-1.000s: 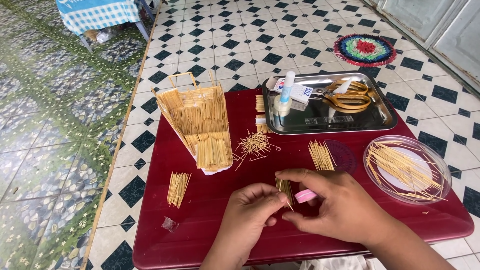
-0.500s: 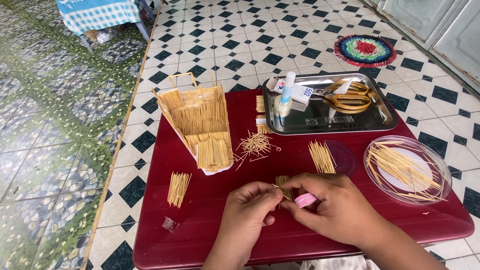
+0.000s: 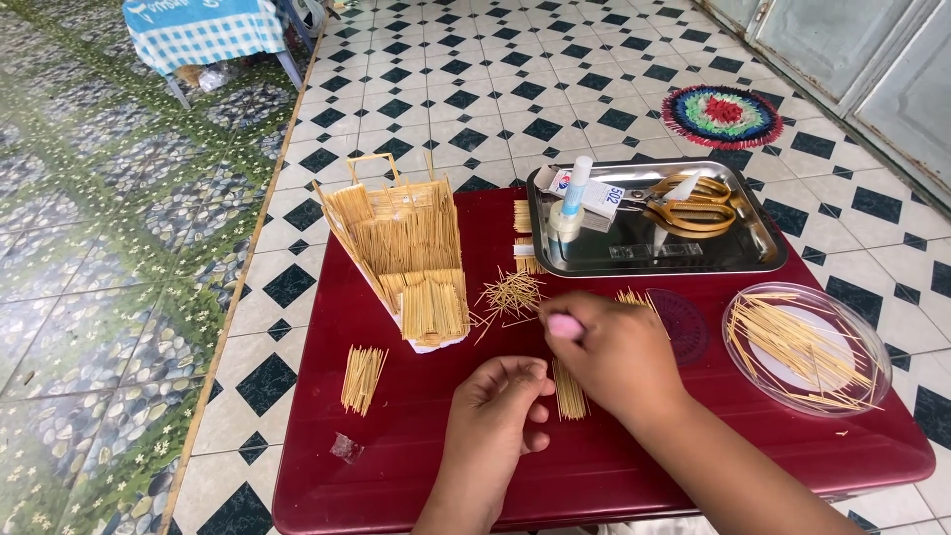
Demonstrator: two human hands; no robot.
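Toothpick bundle (image 3: 569,388), short and flat, lies on the red worktop (image 3: 416,436) just in front of the toothpick house model (image 3: 404,260), between the two hands. Half a second ago it was pinched upright between both hands; now it rests on the worktop, released.

Right hand (image 3: 609,357): has moved up and away from the bundle, toward the loose scatter of toothpicks (image 3: 510,294) beside the model. Fingers curled around a small pink object (image 3: 566,326), part hidden; what it is cannot be told. Judged: the bundle is set aside and the hand reaches on for other material.

Left hand (image 3: 500,401): loosely curled, empty as far as visible, resting on the worktop just left of the bundle, fingertips near it.

Other items, placed from the model:
- Second small bundle (image 3: 363,377), in front and to the left, apart from both hands.
- Steel tray (image 3: 758,260), to the right and behind, holding a glue bottle (image 3: 569,210) and yellow-handled scissors (image 3: 693,205).
- Clear round dish (image 3: 872,347) of long sticks, far right.
- Fanned toothpick row (image 3: 634,296), partly hidden by the right hand.
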